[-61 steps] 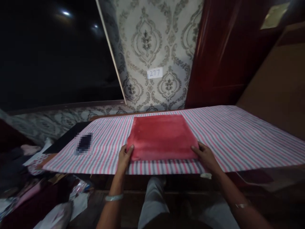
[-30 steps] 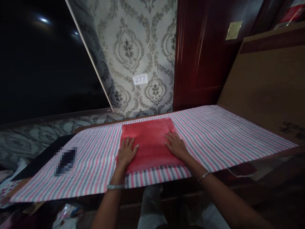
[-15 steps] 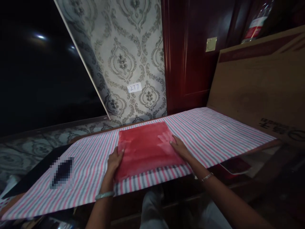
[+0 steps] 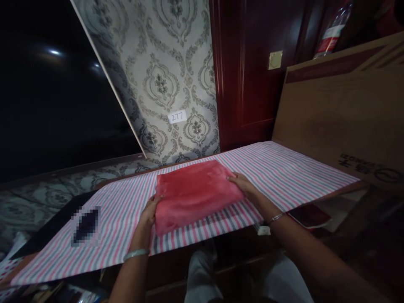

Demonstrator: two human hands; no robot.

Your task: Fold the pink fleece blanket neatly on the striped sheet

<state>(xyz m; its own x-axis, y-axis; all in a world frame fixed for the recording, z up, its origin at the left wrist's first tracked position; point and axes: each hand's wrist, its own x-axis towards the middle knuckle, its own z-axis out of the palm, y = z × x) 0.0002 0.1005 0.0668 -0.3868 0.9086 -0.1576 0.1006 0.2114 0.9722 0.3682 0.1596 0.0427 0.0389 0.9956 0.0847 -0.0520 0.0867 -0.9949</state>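
While the folded red cloth (image 4: 196, 191) lay on the striped counter (image 4: 284, 176) | left hand (image 4: 149, 212) fingers gripped its left edge | right hand (image 4: 244, 186) fingers gripped its right edge | pixelated dark object (image 4: 85, 225) left of cloth.

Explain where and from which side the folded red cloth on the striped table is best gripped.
Grip the folded red cloth by its two short side edges, one hand from each side, as the left hand and right hand do. It is a flat, floppy, wide stack, so hands under both edges probably keep the folds together.
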